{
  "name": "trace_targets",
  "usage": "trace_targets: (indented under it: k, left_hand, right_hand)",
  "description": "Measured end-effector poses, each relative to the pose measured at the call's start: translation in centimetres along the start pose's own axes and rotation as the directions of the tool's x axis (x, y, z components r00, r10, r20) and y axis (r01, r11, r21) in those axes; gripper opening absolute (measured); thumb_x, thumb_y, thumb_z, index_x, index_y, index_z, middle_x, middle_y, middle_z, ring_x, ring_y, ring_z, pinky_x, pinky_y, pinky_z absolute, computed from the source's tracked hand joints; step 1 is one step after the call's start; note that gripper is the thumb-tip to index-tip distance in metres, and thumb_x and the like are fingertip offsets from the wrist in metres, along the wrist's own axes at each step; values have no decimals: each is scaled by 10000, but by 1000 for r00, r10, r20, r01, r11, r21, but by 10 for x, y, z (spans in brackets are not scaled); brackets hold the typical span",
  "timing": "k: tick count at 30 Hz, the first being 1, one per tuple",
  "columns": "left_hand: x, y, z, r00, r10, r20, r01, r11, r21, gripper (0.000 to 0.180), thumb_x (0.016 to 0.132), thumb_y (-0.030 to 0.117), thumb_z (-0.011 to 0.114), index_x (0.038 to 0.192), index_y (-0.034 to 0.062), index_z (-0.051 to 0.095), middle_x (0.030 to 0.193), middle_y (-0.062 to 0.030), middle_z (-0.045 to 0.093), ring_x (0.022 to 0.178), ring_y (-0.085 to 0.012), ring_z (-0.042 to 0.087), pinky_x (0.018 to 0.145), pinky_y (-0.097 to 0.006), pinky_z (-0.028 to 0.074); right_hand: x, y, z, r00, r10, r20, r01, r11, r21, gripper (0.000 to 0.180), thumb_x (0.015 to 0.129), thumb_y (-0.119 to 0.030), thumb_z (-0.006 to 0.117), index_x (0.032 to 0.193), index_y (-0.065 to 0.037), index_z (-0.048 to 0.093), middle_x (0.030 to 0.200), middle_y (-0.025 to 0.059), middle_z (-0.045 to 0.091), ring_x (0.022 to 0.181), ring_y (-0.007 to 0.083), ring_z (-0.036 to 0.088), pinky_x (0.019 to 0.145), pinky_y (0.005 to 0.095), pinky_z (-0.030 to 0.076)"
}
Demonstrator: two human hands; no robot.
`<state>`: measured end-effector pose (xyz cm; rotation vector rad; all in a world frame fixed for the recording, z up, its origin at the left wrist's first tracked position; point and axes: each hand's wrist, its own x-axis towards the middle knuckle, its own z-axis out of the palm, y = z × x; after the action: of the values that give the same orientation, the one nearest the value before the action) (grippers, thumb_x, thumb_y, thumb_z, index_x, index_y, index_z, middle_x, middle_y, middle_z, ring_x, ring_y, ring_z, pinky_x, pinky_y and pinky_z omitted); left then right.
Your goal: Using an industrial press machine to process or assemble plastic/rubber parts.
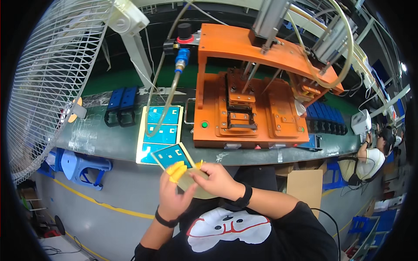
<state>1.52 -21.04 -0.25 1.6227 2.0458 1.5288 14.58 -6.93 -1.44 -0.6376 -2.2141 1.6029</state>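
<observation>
A cream-backed sheet with a teal sticker panel (171,155) on it is held tilted in front of my body. My left hand (173,193), with yellow finger cots, is closed on the sheet's lower left part. My right hand (217,180) pinches the sheet's lower right side, with a yellow cot showing on one finger. The lower part of the sheet bends down between my hands and is partly hidden by them. Just beyond it, a larger cream sheet with teal panels (162,116) lies on the green bench.
An orange press (209,87) with air cylinders stands on the bench (100,141). Blue-and-black frames (122,102) lie left of it, more (326,117) to its right. A wire-guarded fan (56,65) fills the far left. A person (372,156) sits at right.
</observation>
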Motion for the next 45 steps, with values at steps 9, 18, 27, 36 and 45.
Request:
trace_targets:
  k: [9,18,27,36,45]
  left_hand:
    - [8,15,42,998,-57,11,58,985,-160,147,855,-12,758,1001,-7,738,977,-138,770,876,-258,730,806,-336,567]
    - [33,-5,42,954,-287,92,198,366,-909,333,1069,194,534,1329,-14,525,1230,-155,675,1093,-229,678,928,-352,553]
    - [25,-6,86,938,-98,331,299,711,-636,235,942,121,720,1102,-7,606,1083,-116,655,980,-192,645,941,-320,507]
    - [26,36,105,920,-50,389,277,785,-554,127,942,17,675,1052,-10,618,1088,-153,697,981,-221,697,858,-299,534]
    - [45,35,82,979,-35,203,74,980,-186,173,858,-46,688,1027,-24,716,1034,-142,730,948,-245,700,887,-333,524]
  right_hand:
    - [-61,-17,-55,964,-261,-55,228,912,-341,190,925,-128,675,815,-10,576,771,166,596,755,404,622,668,482,515]
    - [-228,124,-147,464,331,-822,137,890,436,187,1054,-167,624,1058,15,668,943,33,711,790,72,633,689,274,531]
    - [-497,364,26,-19,999,-48,416,51,908,335,1101,-329,488,924,-48,529,645,112,491,410,302,480,360,459,370]
    - [-514,411,-25,-214,976,-46,591,167,789,336,1051,-369,483,1169,-79,607,1001,119,687,756,303,665,558,457,552]
    - [-298,192,-191,277,379,-883,-166,924,344,219,1002,-115,655,1187,0,648,955,39,682,869,107,626,773,267,517]
